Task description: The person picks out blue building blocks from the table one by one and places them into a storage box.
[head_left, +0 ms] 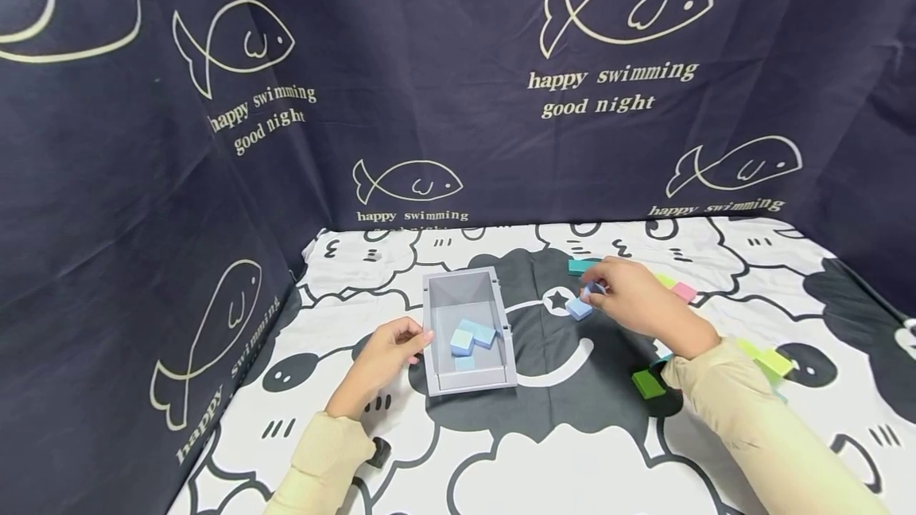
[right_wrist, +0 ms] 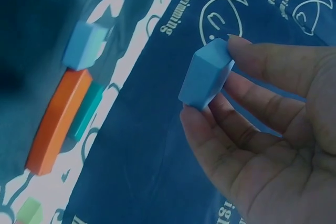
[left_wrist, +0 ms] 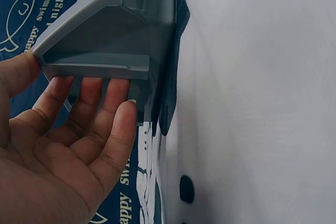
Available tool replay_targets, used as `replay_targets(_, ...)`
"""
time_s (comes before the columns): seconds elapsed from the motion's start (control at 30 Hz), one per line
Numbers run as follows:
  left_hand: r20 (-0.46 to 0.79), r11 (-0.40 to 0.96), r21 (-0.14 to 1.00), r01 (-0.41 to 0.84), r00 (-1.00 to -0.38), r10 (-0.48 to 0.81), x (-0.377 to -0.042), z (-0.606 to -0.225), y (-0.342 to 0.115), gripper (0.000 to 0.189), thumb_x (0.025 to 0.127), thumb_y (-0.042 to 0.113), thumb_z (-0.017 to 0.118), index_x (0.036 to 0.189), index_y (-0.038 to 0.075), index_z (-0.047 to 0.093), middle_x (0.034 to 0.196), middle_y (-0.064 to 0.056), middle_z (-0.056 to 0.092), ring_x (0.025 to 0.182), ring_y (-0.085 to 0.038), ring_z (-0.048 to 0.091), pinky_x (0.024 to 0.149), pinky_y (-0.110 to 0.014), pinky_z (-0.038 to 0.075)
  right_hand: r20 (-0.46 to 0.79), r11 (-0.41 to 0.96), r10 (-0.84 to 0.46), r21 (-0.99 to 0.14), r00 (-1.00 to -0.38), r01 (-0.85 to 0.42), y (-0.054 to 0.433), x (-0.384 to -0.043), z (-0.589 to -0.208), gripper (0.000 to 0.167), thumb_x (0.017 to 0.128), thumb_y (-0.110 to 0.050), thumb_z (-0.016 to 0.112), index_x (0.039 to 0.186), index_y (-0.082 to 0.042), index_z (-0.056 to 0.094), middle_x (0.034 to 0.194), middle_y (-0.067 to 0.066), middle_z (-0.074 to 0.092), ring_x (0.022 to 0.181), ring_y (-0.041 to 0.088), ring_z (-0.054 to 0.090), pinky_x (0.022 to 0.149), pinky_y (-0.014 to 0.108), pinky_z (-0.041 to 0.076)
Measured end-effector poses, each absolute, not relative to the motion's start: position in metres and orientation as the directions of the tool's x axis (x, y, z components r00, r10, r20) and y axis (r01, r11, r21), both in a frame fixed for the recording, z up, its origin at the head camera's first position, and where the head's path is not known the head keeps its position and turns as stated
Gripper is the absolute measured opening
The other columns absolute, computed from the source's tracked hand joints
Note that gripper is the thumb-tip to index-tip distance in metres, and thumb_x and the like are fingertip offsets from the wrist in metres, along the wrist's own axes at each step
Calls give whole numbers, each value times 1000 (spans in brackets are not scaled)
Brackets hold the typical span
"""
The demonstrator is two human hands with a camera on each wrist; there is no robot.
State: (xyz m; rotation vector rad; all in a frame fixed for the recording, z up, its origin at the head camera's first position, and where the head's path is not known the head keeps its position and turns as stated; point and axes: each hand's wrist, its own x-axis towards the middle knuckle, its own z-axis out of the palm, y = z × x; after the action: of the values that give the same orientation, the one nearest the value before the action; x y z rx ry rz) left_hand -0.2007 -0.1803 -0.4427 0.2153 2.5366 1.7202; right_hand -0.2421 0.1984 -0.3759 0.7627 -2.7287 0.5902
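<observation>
My left hand (head_left: 386,350) grips the left side of a grey plastic bin (head_left: 472,380), which stands on the patterned cloth. In the left wrist view, the thumb rests at the bin's rim and the fingertips touch beneath a ledge on its outer wall. Several light blue blocks (head_left: 462,342) lie inside. To the right of the bin, my right hand (head_left: 633,296) pinches a blue block (right_wrist: 205,74) between thumb and fingertips. Close beneath that hand, another blue block (head_left: 579,308) lies on the cloth, at the end of an orange block (right_wrist: 55,124) in the right wrist view.
A teal block (head_left: 581,267) lies beyond the right hand. Past the right wrist are a pink block (head_left: 684,292) and a yellow-green one. Nearer the right forearm lie a green block (head_left: 647,384) and a lime block (head_left: 774,362). Dark fish-print curtains (head_left: 444,86) enclose the back and sides.
</observation>
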Motion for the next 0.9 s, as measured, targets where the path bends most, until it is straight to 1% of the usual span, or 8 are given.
replay_targets(0.2, 16, 355, 932, 69, -988, 150, -200, -442, -180, 18, 95, 17, 68, 92, 1, 63, 83, -1, 60, 85, -24, 59, 72, -30, 55, 353, 766, -451, -320, -820, -558, 184, -243, -370, 17, 84, -11, 76, 99, -2, 72, 82, 3, 60, 73, 17, 52, 66, 37, 44)
replay_targets(0.37, 15, 351, 934, 65, -990, 143, -199, -441, -179, 17, 95, 16, 68, 91, 1, 63, 83, -1, 60, 84, -24, 59, 71, -30, 56, 382, 740, -455, -340, -805, -580, 170, -241, -365, 18, 84, -9, 77, 100, -2, 72, 81, 3, 59, 73, 17, 52, 67, 36, 45)
replay_targets(0.5, 14, 353, 934, 64, -990, 141, -200, -442, -179, 17, 95, 16, 68, 90, 1, 63, 83, -1, 61, 83, -21, 59, 72, -32, 56, 381, 731, -458, -353, -803, -584, 158, -239, -364, 19, 85, -9, 76, 102, -2, 72, 84, 4, 61, 75, 18, 54, 69, 38, 47)
replay_targets(0.67, 17, 353, 933, 69, -989, 147, -201, -444, -179, 17, 95, 17, 68, 91, 1, 63, 83, -1, 61, 84, -23, 59, 74, -35, 57, 359, 721, -480, -358, -800, -593, 143, -240, -365, 20, 87, -11, 76, 105, -2, 71, 91, 6, 65, 82, 22, 59, 73, 41, 50)
replay_targets(0.9, 17, 352, 933, 70, -988, 151, -201, -443, -180, 18, 95, 17, 68, 91, 1, 62, 83, -2, 60, 85, -25, 59, 74, -34, 56, 339, 701, -506, -374, -793, -607, 116, -236, -370, 25, 88, -13, 77, 110, -3, 71, 102, 6, 66, 84, 19, 59, 74, 37, 52)
